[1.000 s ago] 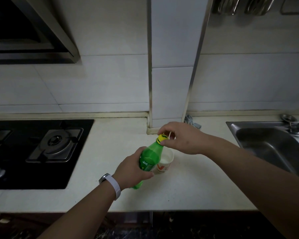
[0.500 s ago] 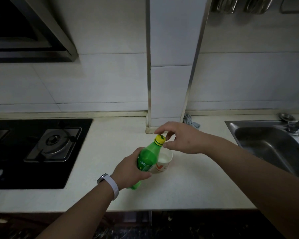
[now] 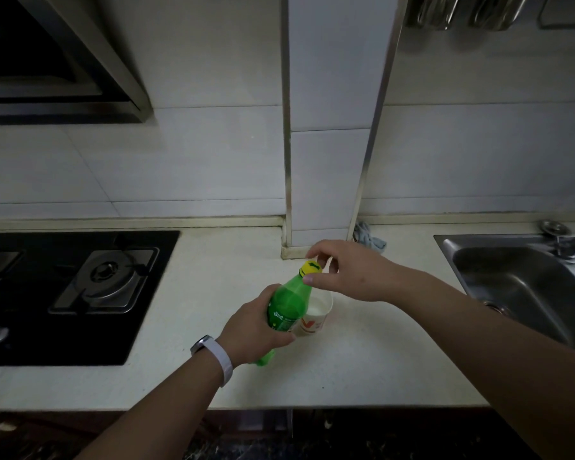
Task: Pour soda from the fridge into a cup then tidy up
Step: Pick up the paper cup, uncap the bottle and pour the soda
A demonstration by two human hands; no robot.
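Note:
A green soda bottle (image 3: 287,307) stands tilted on the white counter (image 3: 213,370), its yellow cap (image 3: 310,267) on top. My left hand (image 3: 254,327) grips the bottle's body. My right hand (image 3: 349,272) has its thumb and fingers around the yellow cap. A white paper cup (image 3: 316,315) with a red and orange print stands just behind and right of the bottle, partly hidden by it. What is inside the cup I cannot tell.
A black gas hob (image 3: 73,293) fills the counter's left side. A steel sink (image 3: 525,287) with a tap lies at the right. A tiled pillar (image 3: 326,180) stands behind the cup, a grey cloth (image 3: 367,239) at its base. Utensils hang at top right.
My right hand's fingers have shifted around the yellow cap, the thumb now pressing at its lower side. The bottle and my left hand stay where they were.

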